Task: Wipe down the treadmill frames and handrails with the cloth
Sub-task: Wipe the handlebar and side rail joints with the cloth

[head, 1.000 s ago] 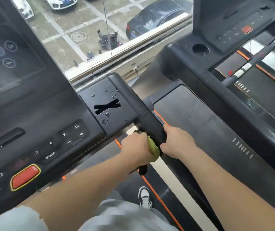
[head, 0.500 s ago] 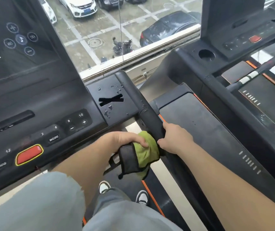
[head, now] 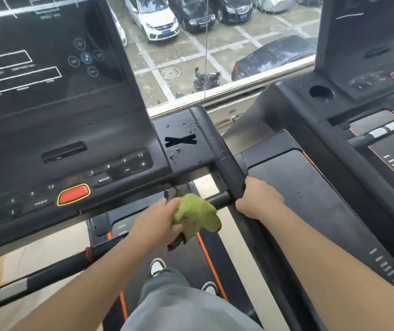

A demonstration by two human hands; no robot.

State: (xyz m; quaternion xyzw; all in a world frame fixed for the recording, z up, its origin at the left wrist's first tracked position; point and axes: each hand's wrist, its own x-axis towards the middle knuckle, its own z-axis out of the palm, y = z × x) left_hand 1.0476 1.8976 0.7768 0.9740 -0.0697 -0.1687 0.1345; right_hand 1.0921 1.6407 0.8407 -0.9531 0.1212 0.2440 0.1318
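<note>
My left hand (head: 160,222) grips a bunched green cloth (head: 197,215) with a dark edge, held against the short black crossbar (head: 218,199) under the console. My right hand (head: 259,201) grips the black right handrail (head: 229,172) where the crossbar meets it. The handrail runs up to the console's side tray (head: 184,142), which has water drops on it. The console panel (head: 71,161) with a red stop button (head: 74,194) fills the left.
A second treadmill (head: 334,144) stands close on the right, its deck just beyond my right hand. A long black bar (head: 55,271) crosses low on the left. My shoes (head: 157,265) stand on the belt below. A window with parked cars is ahead.
My left hand has slid the cloth leftward off the handrail onto the crossbar. My right hand has kept its grip on the handrail. My view has tilted upward.
</note>
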